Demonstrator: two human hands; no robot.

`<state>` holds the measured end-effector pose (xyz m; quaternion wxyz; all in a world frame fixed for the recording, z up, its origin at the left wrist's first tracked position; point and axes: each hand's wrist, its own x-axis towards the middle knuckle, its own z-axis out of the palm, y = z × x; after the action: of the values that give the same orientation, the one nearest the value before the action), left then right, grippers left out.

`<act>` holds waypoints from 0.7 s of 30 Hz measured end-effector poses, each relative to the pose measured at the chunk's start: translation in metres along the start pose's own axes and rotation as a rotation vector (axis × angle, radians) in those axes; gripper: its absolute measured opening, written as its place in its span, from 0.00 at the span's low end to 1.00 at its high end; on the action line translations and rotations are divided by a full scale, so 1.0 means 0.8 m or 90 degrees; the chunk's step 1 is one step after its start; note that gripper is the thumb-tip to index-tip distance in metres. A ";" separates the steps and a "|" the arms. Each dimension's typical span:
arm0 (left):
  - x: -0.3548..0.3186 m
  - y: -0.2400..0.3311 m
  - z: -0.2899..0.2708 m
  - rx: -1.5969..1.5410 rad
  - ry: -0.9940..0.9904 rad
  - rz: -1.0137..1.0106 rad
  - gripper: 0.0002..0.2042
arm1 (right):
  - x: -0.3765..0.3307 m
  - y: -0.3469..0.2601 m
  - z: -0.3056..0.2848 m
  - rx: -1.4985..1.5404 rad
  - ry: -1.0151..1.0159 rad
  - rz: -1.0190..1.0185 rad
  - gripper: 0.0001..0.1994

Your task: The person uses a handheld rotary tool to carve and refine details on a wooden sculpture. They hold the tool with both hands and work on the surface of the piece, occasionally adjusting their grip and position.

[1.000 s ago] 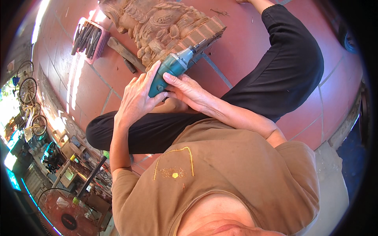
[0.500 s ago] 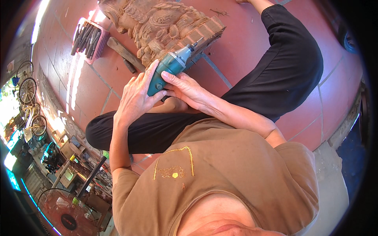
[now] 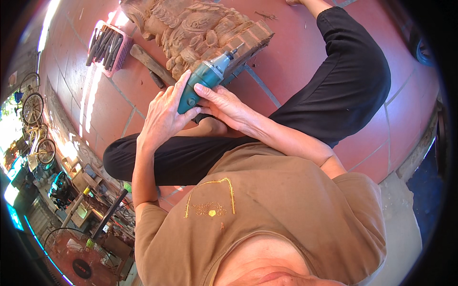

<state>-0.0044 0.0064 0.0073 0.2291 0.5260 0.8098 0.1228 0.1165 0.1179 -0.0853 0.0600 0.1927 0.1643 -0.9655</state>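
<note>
Between both hands I hold a green rotary tool (image 3: pixel 200 82) with a grey nose and a thin bit that points up and to the right. My left hand (image 3: pixel 166 110) is closed along its left side and back end. My right hand (image 3: pixel 222 102) grips it from the right, thumb on the green body. Just beyond the tool lies a carved brown wooden sculpture (image 3: pixel 191 33) with dense relief and a notched base edge. The bit shows in front of that base; whether it touches the wood I cannot tell.
A pink basket (image 3: pixel 120 53) of dark chisel-like tools stands at the left, near a wooden mallet (image 3: pixel 151 63). Red tiles (image 3: pixel 286 62) cover the floor. My crossed legs in black trousers (image 3: pixel 343 81) lie around the work. A fan (image 3: pixel 82 268) and bicycles (image 3: pixel 34 108) are far left.
The rotary tool and both hands have shifted very slightly to the left. My grip on it looks the same, and the sculpture stays in place.
</note>
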 end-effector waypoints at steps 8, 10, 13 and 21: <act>0.001 -0.002 -0.001 -0.001 -0.006 -0.010 0.42 | 0.004 0.001 -0.001 -0.002 0.002 -0.004 0.32; 0.001 -0.002 -0.002 -0.001 -0.002 -0.008 0.42 | 0.004 0.001 0.000 -0.003 0.000 -0.006 0.31; 0.002 0.001 -0.005 -0.015 -0.033 -0.052 0.41 | 0.004 0.000 0.002 -0.003 0.006 -0.009 0.31; 0.002 0.002 -0.007 -0.020 -0.040 -0.077 0.42 | 0.007 -0.002 0.003 -0.012 0.008 -0.006 0.31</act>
<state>-0.0062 0.0089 0.0124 0.2698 0.4765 0.8302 0.1047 0.1102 0.1182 -0.0846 0.0565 0.1974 0.1747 -0.9630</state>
